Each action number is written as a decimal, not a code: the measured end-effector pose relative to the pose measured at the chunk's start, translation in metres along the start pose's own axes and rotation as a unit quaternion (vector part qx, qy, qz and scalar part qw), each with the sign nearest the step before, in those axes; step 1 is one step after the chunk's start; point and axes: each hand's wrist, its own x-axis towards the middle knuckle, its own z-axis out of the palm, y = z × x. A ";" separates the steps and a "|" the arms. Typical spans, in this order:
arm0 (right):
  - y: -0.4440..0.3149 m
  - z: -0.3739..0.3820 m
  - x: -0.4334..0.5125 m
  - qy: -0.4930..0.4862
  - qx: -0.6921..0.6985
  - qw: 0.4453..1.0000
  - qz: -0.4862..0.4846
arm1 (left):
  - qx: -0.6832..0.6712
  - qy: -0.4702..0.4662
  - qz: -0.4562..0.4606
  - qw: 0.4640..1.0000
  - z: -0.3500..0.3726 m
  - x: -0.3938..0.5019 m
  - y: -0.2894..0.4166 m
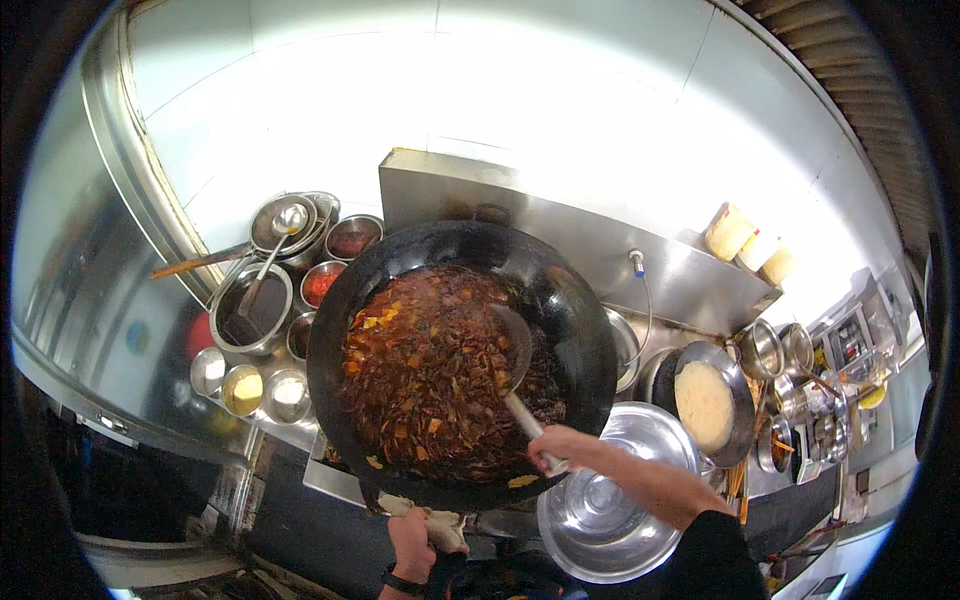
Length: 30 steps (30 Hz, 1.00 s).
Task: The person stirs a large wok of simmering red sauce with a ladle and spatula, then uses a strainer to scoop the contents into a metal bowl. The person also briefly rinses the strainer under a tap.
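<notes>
A large black wok [585, 330] holds dark reddish-brown food [427, 375] in sauce, with orange and yellow pieces in it. My right hand [574, 448] grips the metal handle of a cooking ladle [517, 345], whose bowl lies against the food right of the wok's middle. At the wok's near edge, my left hand [412, 536] is closed on a pale folded cloth [442, 529]; the cloth hides what it may be wrapped around. Below my right forearm stands a wide, shiny metal basin [592, 551].
Left of the wok are a pot of dark liquid [289, 300], a strainer with a wooden handle [199, 262], another ladle [289, 219] and several small metal bowls [285, 396]. A pan with a pale round item [703, 405] and more pots [761, 349] stand right. A steel backsplash [540, 214] rises behind.
</notes>
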 end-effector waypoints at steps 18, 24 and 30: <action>0.060 0.127 -0.065 -0.137 0.392 0.906 -0.081 | -0.096 -0.090 0.015 0.991 -0.008 -0.010 -0.004; 0.080 0.129 -0.083 -0.160 0.384 0.896 -0.156 | -0.042 -0.058 0.047 0.996 -0.033 -0.065 -0.044; 0.086 0.126 -0.096 -0.112 0.381 0.906 -0.148 | 0.253 -0.357 -0.031 0.898 0.003 -0.045 -0.126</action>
